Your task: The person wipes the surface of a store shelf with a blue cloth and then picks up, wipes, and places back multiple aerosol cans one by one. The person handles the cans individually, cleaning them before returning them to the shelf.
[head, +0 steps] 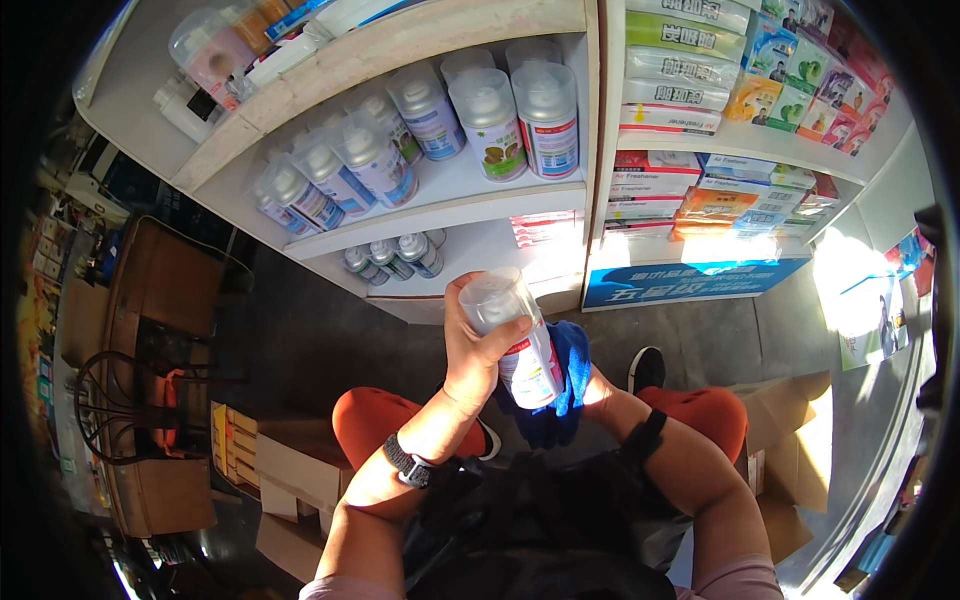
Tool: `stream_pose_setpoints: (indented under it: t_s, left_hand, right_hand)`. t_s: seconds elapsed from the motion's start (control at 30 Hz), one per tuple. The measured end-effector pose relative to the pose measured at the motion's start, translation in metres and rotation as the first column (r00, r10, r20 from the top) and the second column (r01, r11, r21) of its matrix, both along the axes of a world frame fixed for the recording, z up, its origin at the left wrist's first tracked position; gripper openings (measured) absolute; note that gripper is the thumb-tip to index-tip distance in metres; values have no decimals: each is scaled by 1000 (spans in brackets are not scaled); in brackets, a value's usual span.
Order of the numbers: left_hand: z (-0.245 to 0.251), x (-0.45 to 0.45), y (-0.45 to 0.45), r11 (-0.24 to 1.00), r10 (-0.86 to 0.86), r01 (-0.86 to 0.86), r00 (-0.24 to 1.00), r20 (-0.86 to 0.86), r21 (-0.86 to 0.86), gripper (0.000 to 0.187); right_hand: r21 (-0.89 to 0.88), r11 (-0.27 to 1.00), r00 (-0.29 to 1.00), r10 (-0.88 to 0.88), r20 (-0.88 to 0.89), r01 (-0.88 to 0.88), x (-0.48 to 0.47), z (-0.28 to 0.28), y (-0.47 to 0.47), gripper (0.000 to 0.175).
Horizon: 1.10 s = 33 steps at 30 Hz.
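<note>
My left hand grips an aerosol can by its upper part, the thumb across the clear plastic cap. The can is tilted, its white body printed with red and pink and bearing writing. Against its lower right side lies a blue cloth, which hangs down below the can. My right hand holds this cloth to the can; its fingers are mostly hidden behind the fabric.
Ahead stands a white shelf unit with capped aerosol cans and smaller spray bottles. Air freshener boxes fill shelves at right. Open cardboard boxes flank my knees. A metal-backed chair is at left.
</note>
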<state>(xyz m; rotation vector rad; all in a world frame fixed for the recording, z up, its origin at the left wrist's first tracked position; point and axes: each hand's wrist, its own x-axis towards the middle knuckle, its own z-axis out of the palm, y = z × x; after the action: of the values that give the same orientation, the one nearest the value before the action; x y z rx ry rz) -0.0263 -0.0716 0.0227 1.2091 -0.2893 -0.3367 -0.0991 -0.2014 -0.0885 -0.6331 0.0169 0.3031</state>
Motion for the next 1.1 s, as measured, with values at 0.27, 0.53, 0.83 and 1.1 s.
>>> stream_pose_setpoints:
  t_s: [0.27,0.53,0.83,1.1]
  left_hand:
    - [-72,75,0,862,79,-310,863,499,400,74]
    - [-161,195,-14,534,103,-654,679,726,536,101]
    - [-204,267,-53,154,-264,-791,544,796,592,47]
    - [-216,296,-75,494,106,-431,892,439,756,44]
  right_hand:
    - [-76,988,967,-148,-205,135,-11,-8,-4,26]
    - [-285,958,940,-79,-332,-20,-18,14,-9,37]
    - [-274,961,867,-167,-470,37,-20,24,-17,45]
    - [-218,946,850,-314,-423,241,-17,16,-15,30]
